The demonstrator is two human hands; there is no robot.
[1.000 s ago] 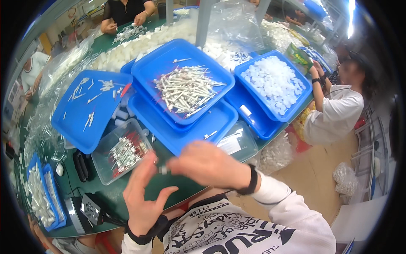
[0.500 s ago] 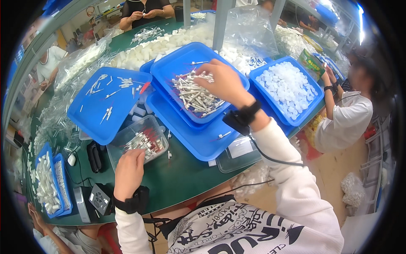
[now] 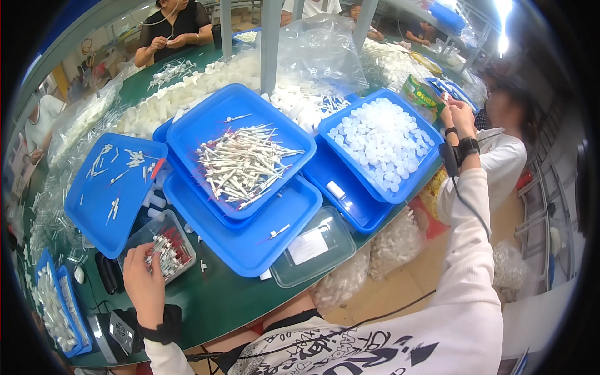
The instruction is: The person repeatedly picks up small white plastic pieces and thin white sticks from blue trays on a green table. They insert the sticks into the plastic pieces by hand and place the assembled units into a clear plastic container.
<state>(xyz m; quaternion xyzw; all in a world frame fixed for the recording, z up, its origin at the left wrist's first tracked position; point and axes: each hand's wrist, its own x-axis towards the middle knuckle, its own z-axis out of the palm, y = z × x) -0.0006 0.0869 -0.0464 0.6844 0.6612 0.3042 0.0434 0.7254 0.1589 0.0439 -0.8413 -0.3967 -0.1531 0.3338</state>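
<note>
My left hand (image 3: 142,275) is at the near left corner of a clear plastic box (image 3: 187,247) of small white parts with red ends (image 3: 172,247). Its fingers are curled at the parts; what they hold, if anything, is hidden. Far to the right, my right hand (image 3: 462,117) reaches beside a co-worker's hand (image 3: 446,116), and the two overlap in view. The finger pose of my right hand is unclear. Between my arms, a blue tray (image 3: 183,128) holds a heap of thin white sticks with red ends (image 3: 244,165).
A blue tray (image 3: 431,159) of translucent round caps (image 3: 381,137) stands right of the middle. At left lies a blue tray (image 3: 94,206) with a few white pieces. A clear lid (image 3: 340,250) lies near the table edge. Grey posts (image 3: 270,50) rise behind the trays.
My right hand has left the heap of white sticks and swung far right to the co-worker's hands. My left hand stays at the clear box. The view has shifted right.
</note>
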